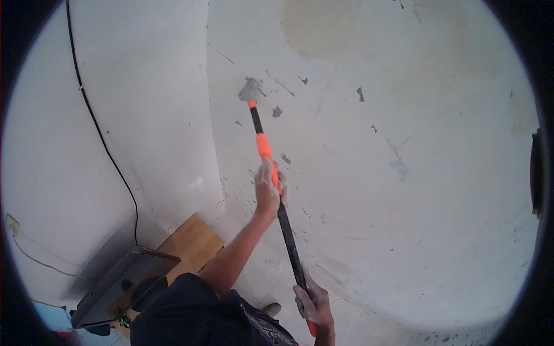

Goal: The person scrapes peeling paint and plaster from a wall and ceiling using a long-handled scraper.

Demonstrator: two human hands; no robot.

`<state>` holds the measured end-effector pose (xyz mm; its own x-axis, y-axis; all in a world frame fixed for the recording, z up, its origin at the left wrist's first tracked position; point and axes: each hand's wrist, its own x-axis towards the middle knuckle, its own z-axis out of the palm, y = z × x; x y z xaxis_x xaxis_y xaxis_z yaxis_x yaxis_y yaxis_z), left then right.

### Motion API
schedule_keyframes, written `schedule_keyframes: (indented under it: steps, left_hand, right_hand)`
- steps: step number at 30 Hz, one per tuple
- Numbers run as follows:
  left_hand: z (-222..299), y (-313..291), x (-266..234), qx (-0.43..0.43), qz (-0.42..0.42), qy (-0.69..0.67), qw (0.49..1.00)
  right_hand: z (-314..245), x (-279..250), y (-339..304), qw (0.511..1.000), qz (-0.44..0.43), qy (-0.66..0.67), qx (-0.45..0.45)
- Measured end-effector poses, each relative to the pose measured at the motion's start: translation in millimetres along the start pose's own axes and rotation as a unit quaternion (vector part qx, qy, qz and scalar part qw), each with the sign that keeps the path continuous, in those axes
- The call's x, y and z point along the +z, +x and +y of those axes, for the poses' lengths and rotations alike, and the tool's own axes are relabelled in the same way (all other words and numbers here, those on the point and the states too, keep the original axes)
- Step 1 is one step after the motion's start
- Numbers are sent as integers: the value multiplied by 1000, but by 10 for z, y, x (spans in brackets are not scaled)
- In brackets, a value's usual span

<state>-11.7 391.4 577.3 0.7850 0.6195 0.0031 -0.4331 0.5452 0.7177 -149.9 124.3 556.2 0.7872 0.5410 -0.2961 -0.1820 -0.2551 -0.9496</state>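
A long-handled scraper [287, 235] with a black and orange shaft slants up and left across the wall [358, 190]. Its grey, dusty blade [250, 90] is at the wall's scuffed surface, beside several dark chipped patches. My left hand [269, 187] is wrapped round the orange sleeve midway up the shaft. Lower down, my right hand [314, 303] grips the black part close to the orange butt end. Both hands are coated with pale dust.
At lower left a dark flat panel [121, 285] leans near a wooden board or box [193, 242]. A black cable [104, 138] runs down the left wall, and a socket [12, 224] with a cord sits at far left. My shoe [271, 309] is on the pale floor.
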Motion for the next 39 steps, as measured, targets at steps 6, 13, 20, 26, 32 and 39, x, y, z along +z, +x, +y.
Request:
schedule_keyframes:
  steps: [6,13,20,26,32,39]
  left_hand:
    - [321,288,-190,27,4,6,1000]
    - [129,98,-274,-11,-21,4,1000]
    - [74,-33,-171,35,-21,21,999]
    - [227,84,-175,-9,8,12,1000]
    - [447,385,-395,12,-3,37,999]
    - [250,225,-421,1,-15,39,999]
  right_hand:
    - [-191,319,261,998,-27,-29,-51]
    - [-139,394,-9,999,3,36,27]
    - [33,239,-94,1000,16,-20,-3]
    - [-115,401,0,1000,18,-6,-2]
    - [-231,637,239,999,-18,-50,-3]
    - [-30,619,195,1000,3,-8,-2]
